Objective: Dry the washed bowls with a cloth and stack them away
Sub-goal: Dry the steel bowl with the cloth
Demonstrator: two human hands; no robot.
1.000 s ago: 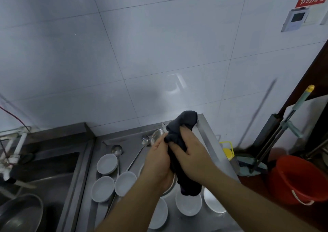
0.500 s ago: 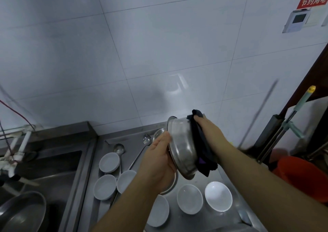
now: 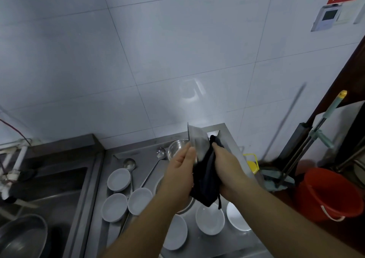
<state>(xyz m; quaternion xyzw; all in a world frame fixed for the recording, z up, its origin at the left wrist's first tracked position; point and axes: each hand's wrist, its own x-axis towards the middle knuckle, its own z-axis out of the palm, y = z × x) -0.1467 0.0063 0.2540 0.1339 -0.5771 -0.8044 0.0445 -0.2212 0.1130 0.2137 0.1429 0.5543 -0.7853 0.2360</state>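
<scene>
Steel bowl (image 3: 197, 143) in left hand (image 3: 180, 175) grip; right hand (image 3: 230, 170) clutches dark cloth (image 3: 206, 180) — both closed.

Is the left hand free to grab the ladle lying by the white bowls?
Probably not yet. The left hand grips the steel bowl while the right hand wipes it with the dark cloth. The ladle itself lies uncovered on the counter.
</scene>
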